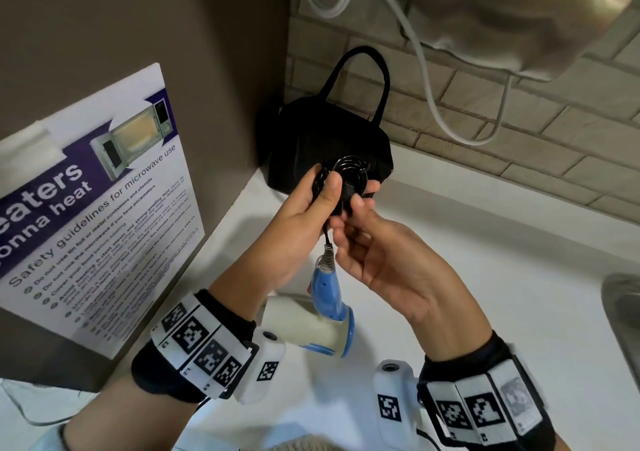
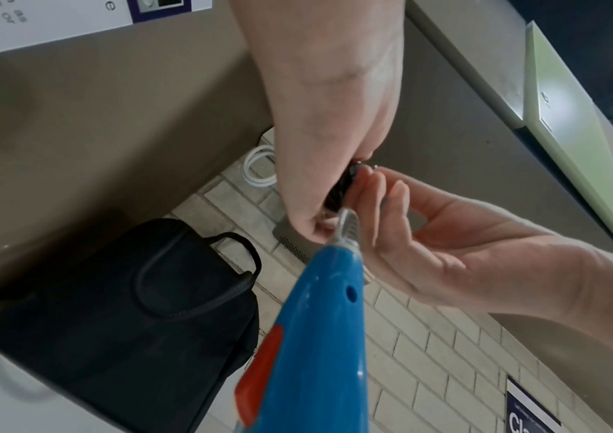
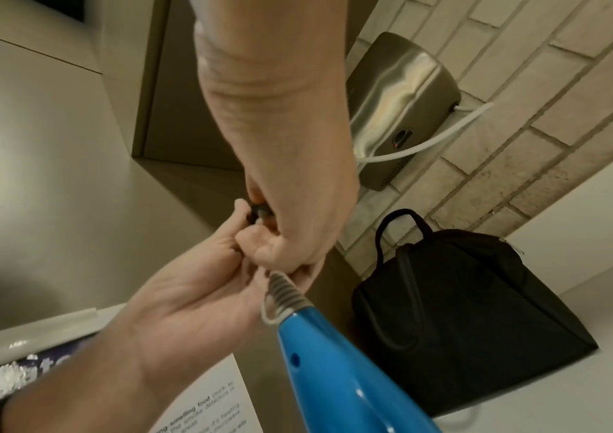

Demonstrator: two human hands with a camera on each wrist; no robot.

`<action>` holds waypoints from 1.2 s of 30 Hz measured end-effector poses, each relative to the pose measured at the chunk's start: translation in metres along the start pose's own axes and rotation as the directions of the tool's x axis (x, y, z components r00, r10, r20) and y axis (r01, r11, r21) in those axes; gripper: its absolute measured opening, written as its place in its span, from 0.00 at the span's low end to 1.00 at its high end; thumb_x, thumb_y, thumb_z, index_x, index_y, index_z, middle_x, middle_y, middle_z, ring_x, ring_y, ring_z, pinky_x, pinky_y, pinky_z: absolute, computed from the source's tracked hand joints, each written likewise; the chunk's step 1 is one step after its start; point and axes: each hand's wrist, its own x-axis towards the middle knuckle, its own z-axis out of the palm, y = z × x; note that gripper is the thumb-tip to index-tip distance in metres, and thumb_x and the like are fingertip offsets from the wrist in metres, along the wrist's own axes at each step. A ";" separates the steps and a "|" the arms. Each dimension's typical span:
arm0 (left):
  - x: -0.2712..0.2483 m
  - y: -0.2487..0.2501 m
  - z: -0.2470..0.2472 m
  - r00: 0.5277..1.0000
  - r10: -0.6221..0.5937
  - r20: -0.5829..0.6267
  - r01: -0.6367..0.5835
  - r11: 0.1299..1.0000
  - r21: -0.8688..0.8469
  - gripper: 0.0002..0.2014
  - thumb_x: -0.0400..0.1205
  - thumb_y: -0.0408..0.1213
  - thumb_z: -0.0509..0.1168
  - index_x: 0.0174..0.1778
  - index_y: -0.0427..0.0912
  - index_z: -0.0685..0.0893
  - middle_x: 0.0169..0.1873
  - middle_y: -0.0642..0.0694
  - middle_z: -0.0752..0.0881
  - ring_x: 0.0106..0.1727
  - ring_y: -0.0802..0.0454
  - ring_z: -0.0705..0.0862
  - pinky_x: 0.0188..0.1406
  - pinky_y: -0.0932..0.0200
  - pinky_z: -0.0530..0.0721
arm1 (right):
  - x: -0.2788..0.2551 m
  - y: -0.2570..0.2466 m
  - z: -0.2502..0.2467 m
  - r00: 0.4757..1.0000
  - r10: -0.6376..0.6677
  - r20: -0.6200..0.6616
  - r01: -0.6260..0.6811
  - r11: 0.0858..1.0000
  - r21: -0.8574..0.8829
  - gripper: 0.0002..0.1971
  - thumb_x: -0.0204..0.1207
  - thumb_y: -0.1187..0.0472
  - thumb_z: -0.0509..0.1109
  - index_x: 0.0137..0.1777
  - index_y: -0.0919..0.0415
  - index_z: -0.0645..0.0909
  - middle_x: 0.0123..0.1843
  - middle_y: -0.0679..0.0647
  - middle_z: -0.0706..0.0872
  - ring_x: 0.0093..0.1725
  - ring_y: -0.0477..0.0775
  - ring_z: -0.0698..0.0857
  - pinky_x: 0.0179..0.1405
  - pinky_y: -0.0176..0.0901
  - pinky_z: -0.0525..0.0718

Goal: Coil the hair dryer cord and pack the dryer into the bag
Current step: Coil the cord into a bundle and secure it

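We saw black bag (image 1: 329,145) shut on white counter (image 1: 485,277), so packing could get stuck; blue-white dryer (image 1: 322,319) hung from cord, might swing, hit counter; left hand (image 1: 294,228) gripped coiled cord (image 1: 346,180), right hand (image 1: 377,253) pinched it; loops might spring loose.

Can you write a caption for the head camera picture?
Both hands hold the coiled cord; the hair dryer dangles before the black bag.

Black bag (image 1: 329,145) blocks the counter (image 1: 485,260) corner.
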 end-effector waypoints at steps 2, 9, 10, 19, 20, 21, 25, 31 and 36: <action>0.000 0.001 0.002 1.000 0.005 -0.002 -0.005 1.000 -0.004 0.21 0.83 0.52 0.53 0.68 0.45 0.76 0.63 0.46 0.87 0.68 0.49 0.82 0.74 0.43 0.73 | -0.001 -0.001 0.002 1.000 -0.010 -0.020 0.011 0.999 0.050 0.14 0.72 0.49 0.71 0.40 0.61 0.85 0.40 0.54 0.89 0.39 0.46 0.88 0.42 0.35 0.89; 0.001 -0.001 0.004 0.997 0.046 -0.054 -0.045 0.999 0.025 0.25 0.82 0.55 0.57 0.68 0.41 0.78 0.62 0.44 0.87 0.66 0.49 0.84 0.72 0.45 0.76 | 0.000 -0.004 0.009 0.986 -0.066 -0.155 0.100 0.970 0.223 0.07 0.77 0.62 0.71 0.43 0.66 0.86 0.38 0.59 0.88 0.35 0.50 0.90 0.37 0.36 0.90; 0.001 -0.001 0.005 0.996 0.061 -0.066 -0.060 0.998 0.025 0.23 0.82 0.52 0.58 0.66 0.41 0.79 0.61 0.43 0.88 0.64 0.49 0.85 0.70 0.47 0.78 | 0.001 -0.004 0.010 0.986 -0.063 -0.152 0.098 0.967 0.234 0.06 0.76 0.63 0.72 0.43 0.66 0.86 0.37 0.58 0.87 0.35 0.50 0.90 0.37 0.36 0.90; 0.009 -0.004 0.009 0.978 0.003 -0.210 -0.030 0.992 -0.122 0.24 0.72 0.46 0.74 0.60 0.38 0.79 0.43 0.44 0.91 0.52 0.47 0.90 0.60 0.49 0.85 | -0.002 0.006 0.005 0.957 -0.268 -0.115 0.252 0.958 -0.134 0.14 0.80 0.65 0.67 0.31 0.60 0.82 0.25 0.49 0.83 0.31 0.46 0.82 0.39 0.37 0.84; 0.010 -0.004 0.009 0.975 -0.002 -0.220 -0.027 0.991 -0.130 0.24 0.71 0.47 0.75 0.59 0.39 0.80 0.43 0.44 0.90 0.52 0.47 0.90 0.59 0.49 0.85 | -0.002 0.008 0.004 0.947 -0.301 -0.109 0.274 0.938 -0.210 0.11 0.80 0.66 0.67 0.36 0.62 0.83 0.26 0.47 0.83 0.32 0.45 0.82 0.41 0.38 0.84; 0.012 -0.004 0.010 0.974 0.000 -0.225 -0.028 0.992 -0.122 0.22 0.72 0.47 0.75 0.58 0.40 0.81 0.44 0.43 0.90 0.52 0.47 0.90 0.58 0.49 0.86 | -0.003 0.009 0.003 0.937 -0.333 -0.105 0.294 0.916 -0.274 0.07 0.80 0.66 0.67 0.41 0.63 0.84 0.27 0.46 0.84 0.32 0.44 0.82 0.43 0.39 0.83; 0.014 -0.005 0.014 0.954 0.036 -0.298 -0.075 0.990 -0.120 0.12 0.77 0.42 0.72 0.52 0.40 0.84 0.39 0.45 0.90 0.45 0.50 0.90 0.48 0.55 0.87 | -0.004 0.010 0.001 0.911 -0.400 -0.105 0.334 0.862 -0.381 0.07 0.79 0.68 0.67 0.48 0.63 0.87 0.31 0.48 0.87 0.33 0.44 0.82 0.42 0.36 0.84; 0.019 -0.006 0.020 0.915 0.011 -0.404 -0.099 0.976 -0.196 0.06 0.78 0.40 0.72 0.45 0.43 0.84 0.33 0.48 0.89 0.37 0.51 0.90 0.37 0.56 0.87 | -0.006 0.020 0.002 0.878 -0.459 -0.136 0.363 0.823 -0.436 0.06 0.77 0.69 0.70 0.50 0.61 0.86 0.35 0.53 0.87 0.33 0.42 0.84 0.38 0.31 0.82; 0.022 -0.006 0.021 0.917 -0.079 -0.391 -0.045 0.953 -0.299 0.09 0.77 0.41 0.72 0.50 0.42 0.85 0.32 0.48 0.90 0.33 0.54 0.89 0.33 0.61 0.86 | -0.006 0.024 -0.002 0.872 -0.469 -0.139 0.361 0.808 -0.466 0.09 0.76 0.70 0.70 0.42 0.55 0.86 0.31 0.47 0.87 0.31 0.41 0.84 0.36 0.29 0.81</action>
